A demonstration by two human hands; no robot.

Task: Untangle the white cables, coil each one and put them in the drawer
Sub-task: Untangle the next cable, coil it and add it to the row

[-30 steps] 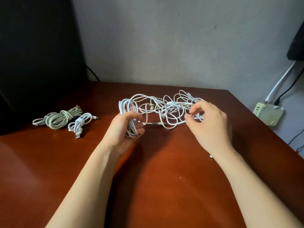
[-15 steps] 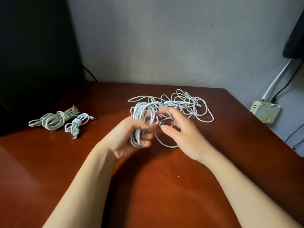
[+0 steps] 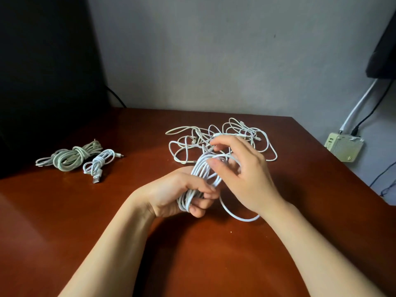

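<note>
My left hand [image 3: 182,192] grips a white cable coil [image 3: 204,174] of several loops just above the wooden table [image 3: 107,221]. My right hand [image 3: 242,172] is at the top of that coil, thumb and curled fingers around its strand; a loose loop of the same cable [image 3: 237,215] hangs down under my right wrist. Behind both hands lies a tangle of white cables [image 3: 225,136] on the table. At the left lie two tied bundles: a greyish coiled cable [image 3: 68,157] and a smaller white coiled cable [image 3: 99,166] with a USB plug. No drawer is in view.
A dark panel [image 3: 42,71] stands at the back left. Off the table's right edge, a pale charger block [image 3: 344,146] sits by the wall with white and black cords running up. The table's right edge slants close to the tangle.
My right hand left the tangle, came to the coil and has wound another turn toward me. The coil in my left hand has tilted and a loose loop now hangs below.
</note>
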